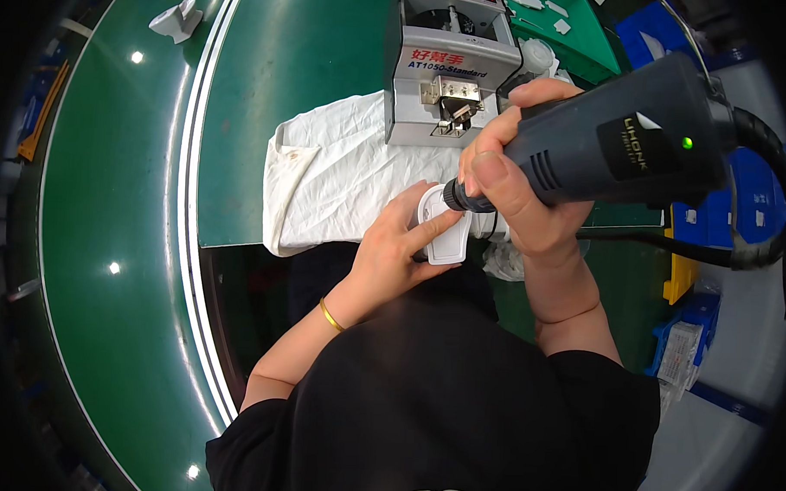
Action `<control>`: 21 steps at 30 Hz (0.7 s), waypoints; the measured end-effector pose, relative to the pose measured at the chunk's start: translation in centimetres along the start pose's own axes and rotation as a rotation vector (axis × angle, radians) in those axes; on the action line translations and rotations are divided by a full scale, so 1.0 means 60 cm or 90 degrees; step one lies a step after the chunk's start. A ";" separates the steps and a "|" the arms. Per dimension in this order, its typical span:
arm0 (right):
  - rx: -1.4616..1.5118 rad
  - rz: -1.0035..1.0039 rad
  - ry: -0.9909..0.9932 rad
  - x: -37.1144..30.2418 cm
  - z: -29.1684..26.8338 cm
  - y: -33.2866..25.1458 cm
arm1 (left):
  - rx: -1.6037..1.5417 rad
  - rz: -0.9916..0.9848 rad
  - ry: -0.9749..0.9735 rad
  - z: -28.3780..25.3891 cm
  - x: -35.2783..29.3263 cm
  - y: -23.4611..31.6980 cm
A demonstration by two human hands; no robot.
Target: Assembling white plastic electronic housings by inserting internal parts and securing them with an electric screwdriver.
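My left hand [382, 249] grips a small white plastic housing [449, 246] at the front edge of the bench, its thumb lying across the part. In my right hand [533, 203] is a dark grey electric screwdriver [617, 141] with a lit green lamp, tilted so its nose points down and left. The screwdriver's nose is at the upper part of the housing; its bit tip is hidden by my fingers. Just beyond both hands stands a grey screw feeder [456, 64]. A white cloth [339, 170] is spread under the feeder and to the left of my hands.
A green conveyor belt [113, 192] runs along the left, carrying a white plastic part [177, 20] at its far end. Behind the feeder, to the right, a green tray [582, 46] holds white pieces. The screwdriver's black cable [770, 146] loops down the right, near blue bins [692, 230].
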State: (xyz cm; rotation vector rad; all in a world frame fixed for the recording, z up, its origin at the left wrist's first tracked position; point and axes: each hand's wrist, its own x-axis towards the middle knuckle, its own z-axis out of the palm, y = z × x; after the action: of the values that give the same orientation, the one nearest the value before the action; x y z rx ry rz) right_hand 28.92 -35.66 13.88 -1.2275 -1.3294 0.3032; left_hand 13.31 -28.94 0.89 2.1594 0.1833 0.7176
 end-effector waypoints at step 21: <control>0.238 0.079 0.218 -0.002 -0.079 0.044 | 0.119 0.030 0.005 -0.002 0.009 0.016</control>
State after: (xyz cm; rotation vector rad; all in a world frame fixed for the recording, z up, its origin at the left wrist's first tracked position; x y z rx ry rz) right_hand 34.08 -37.03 12.79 -0.9927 -0.8577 0.3906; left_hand 13.60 -29.28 1.94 2.3462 0.2108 0.7618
